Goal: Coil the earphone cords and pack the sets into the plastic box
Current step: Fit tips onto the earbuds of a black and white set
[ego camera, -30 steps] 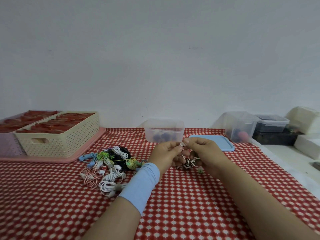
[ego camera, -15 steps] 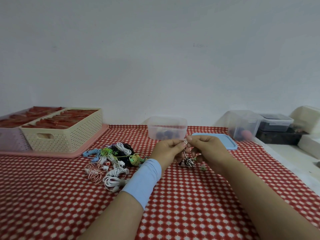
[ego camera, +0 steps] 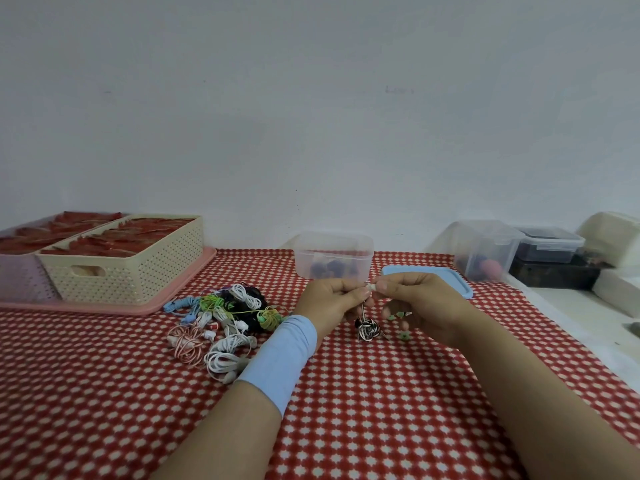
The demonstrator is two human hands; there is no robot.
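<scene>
Both hands meet in front of me over the middle of the table (ego camera: 381, 410). My left hand (ego camera: 332, 299), with a light blue wristband (ego camera: 280, 355) on its wrist, and my right hand (ego camera: 419, 303) each pinch, thumb against forefinger, a small white piece (ego camera: 372, 287) at the top of the black-and-white earphone set (ego camera: 369, 329). The set's cord is wound into a tight ball that hangs on a short length below the fingertips. I cannot tell whether it touches the red checked cloth. One green earbud (ego camera: 398, 315) sits against the lower curled fingers of the right hand, and another (ego camera: 403, 336) lies lower, just beside the ball.

At the far edge, straight past the hands, stands the clear plastic box (ego camera: 334, 259), open, with dark shapes inside. Its blue lid (ego camera: 450, 275) lies flat just to the right. A loose pile of earphones (ego camera: 225, 317), white, green, black, blue and pink, lies left of my left hand. In the far left corner a cream perforated basket (ego camera: 138, 271) holding red things sits on a pink tray (ego camera: 104, 308). Off the right edge stands a second clear container (ego camera: 485, 247).
</scene>
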